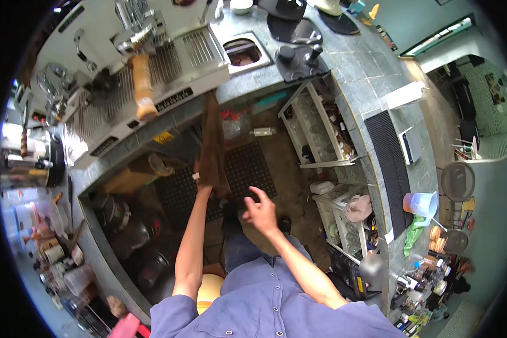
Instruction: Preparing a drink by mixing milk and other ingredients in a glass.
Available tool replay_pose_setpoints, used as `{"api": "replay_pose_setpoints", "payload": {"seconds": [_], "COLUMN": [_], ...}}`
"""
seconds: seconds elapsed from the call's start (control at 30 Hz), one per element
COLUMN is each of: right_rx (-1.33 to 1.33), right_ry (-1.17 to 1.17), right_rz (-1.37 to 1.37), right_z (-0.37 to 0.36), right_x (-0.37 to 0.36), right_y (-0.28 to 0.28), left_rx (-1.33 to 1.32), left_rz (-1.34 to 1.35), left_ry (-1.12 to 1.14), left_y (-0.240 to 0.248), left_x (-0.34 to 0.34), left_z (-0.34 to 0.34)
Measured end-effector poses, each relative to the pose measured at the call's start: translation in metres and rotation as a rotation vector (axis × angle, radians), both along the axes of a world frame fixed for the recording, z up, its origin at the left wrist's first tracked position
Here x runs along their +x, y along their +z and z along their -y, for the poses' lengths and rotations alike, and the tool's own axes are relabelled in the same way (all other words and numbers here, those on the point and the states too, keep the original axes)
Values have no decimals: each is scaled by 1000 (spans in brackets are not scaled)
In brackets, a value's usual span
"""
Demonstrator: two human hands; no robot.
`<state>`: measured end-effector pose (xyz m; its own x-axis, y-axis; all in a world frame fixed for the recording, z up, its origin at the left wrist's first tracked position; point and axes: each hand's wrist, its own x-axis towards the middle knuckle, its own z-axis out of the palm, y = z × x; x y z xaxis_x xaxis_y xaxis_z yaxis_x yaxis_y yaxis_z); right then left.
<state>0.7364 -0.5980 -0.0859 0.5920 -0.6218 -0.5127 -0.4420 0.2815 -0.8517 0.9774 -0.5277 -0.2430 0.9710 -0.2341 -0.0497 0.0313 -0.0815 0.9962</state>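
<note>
our left hand is at the lower part of the brown cloth, which stretches up toward the counter edge beside the espresso machine; its fingers are mostly hidden, so we cannot tell whether they pinch it. our right hand hovers near the cloth, fingers loosely spread.

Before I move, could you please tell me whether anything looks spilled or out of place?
No spill or damage stands out. The green cloth looks slightly untidy: it lies crumpled beside the blue jug on the right-hand counter.
</note>
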Motion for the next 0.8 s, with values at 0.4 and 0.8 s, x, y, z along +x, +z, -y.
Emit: {"api": "replay_pose_setpoints", "payload": {"seconds": [0.4, 0.8], "right_rx": [258, -1161], "right_ry": [-462, -278], "right_rz": [-756, -611], "right_z": [149, 360], "right_x": [-460, -602], "right_y": [-428, -750], "left_rx": [372, 425], "left_rz": [-825, -1159], "left_ry": [141, -47], "left_y": [-105, -244], "left_x": [-487, -681], "left_z": [-57, -98]}}
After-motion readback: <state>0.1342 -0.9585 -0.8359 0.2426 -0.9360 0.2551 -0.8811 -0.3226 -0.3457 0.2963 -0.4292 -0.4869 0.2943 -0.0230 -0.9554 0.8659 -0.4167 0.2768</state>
